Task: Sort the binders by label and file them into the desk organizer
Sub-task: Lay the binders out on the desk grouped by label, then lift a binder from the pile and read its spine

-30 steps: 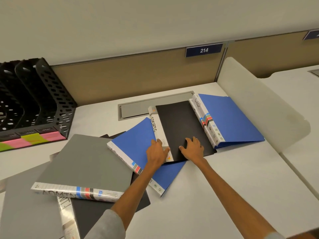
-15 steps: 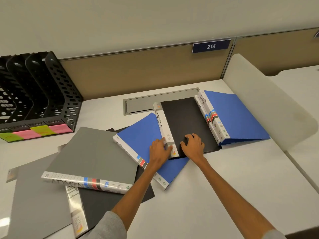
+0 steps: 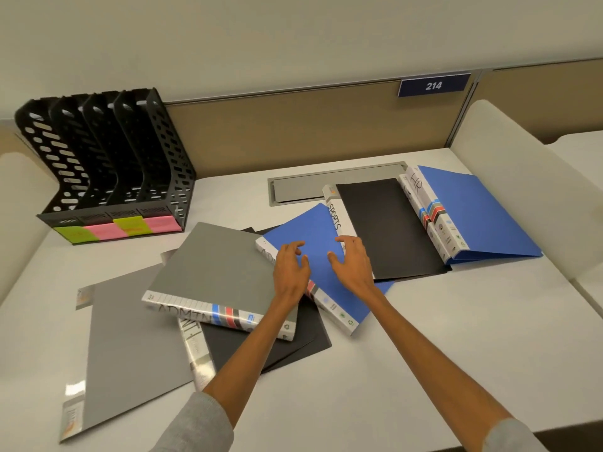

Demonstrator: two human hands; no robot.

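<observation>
Head view.

Bench [image 3: 424, 337]: white top, tan partition behind bearing a blue plate [image 3: 433, 85] marked 214; grey cable hatch [image 3: 300, 187] set into the surface near the back.

Desk organizer [image 3: 107, 164]: black, perforated, upright slots, standing at the back left; green and pink sticky notes [image 3: 124, 228] along its front edge. No binder stands in the slots that show.

Binders, all lying flat on the bench:
- grey binder [image 3: 215, 275], spine marked ADMIN, left of centre, resting on a black folder [image 3: 293, 344] and a larger grey folder [image 3: 130, 347];
- blue binder [image 3: 319, 256] at centre, tilted, spine toward the left;
- black binder [image 3: 388, 226], spine marked SPORTS, overlapping the centre blue one;
- blue binder marked HR [image 3: 479, 210] at the right, against the black one.

Left hand [image 3: 290, 269]: open, fingers spread and curled, over the left edge of the centre blue binder, gripping nothing.

Right hand [image 3: 350, 261]: open, fingers spread, over the same blue cover near the SPORTS spine, gripping nothing.
</observation>
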